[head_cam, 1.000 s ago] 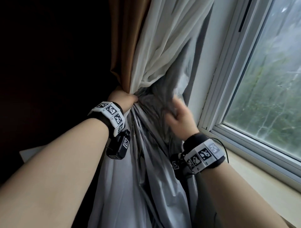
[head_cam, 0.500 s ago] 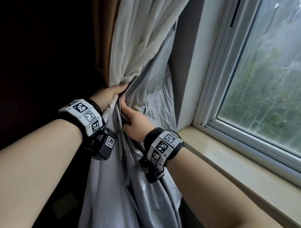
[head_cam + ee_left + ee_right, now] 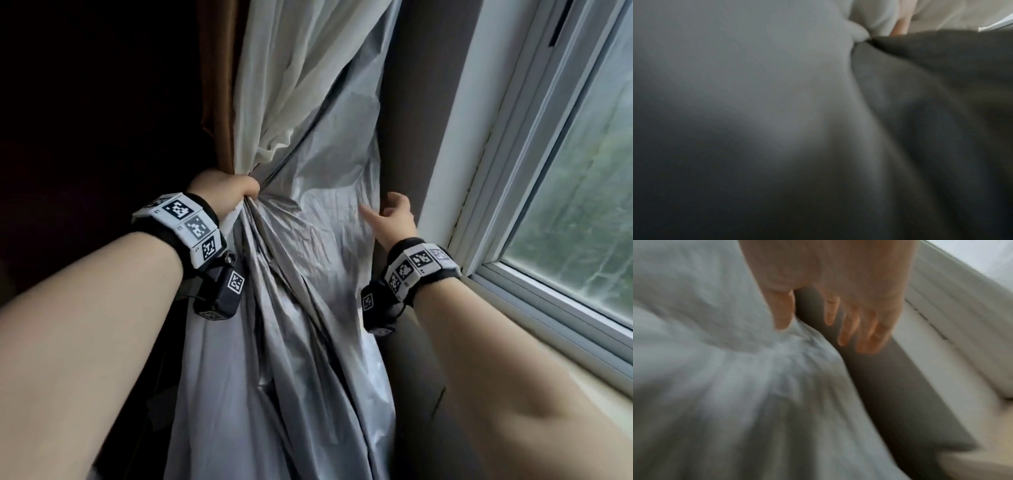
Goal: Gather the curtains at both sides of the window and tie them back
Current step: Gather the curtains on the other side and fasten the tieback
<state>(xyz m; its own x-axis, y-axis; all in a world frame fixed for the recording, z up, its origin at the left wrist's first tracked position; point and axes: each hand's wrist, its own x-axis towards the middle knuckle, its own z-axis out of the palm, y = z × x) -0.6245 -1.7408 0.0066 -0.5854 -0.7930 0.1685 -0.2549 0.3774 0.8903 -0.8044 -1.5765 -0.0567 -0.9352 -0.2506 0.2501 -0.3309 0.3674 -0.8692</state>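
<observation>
A silver-grey lined curtain [image 3: 308, 274] hangs left of the window, with a white sheer curtain [image 3: 291, 85] over it and a brown drape [image 3: 219, 85] behind. My left hand [image 3: 226, 192] grips the bunched fabric at mid height, fingers curled round the gather. In the left wrist view only grey cloth [image 3: 777, 97] and a fingertip [image 3: 900, 27] show. My right hand [image 3: 390, 219] is at the curtain's right edge, fingers loosely spread. The right wrist view shows my right hand [image 3: 818, 331] with its thumb touching the cloth [image 3: 725, 369] and the fingers over the dark gap, holding nothing.
The window [image 3: 582, 171] with its white frame [image 3: 496, 154] fills the right side. A pale sill [image 3: 599, 387] runs below it. A grey wall strip [image 3: 421, 102] shows between curtain and frame. The room to the left is dark.
My right hand let go of the gathered fabric beside my left hand and moved right to the curtain's free edge. My left hand keeps its grip on the bunch.
</observation>
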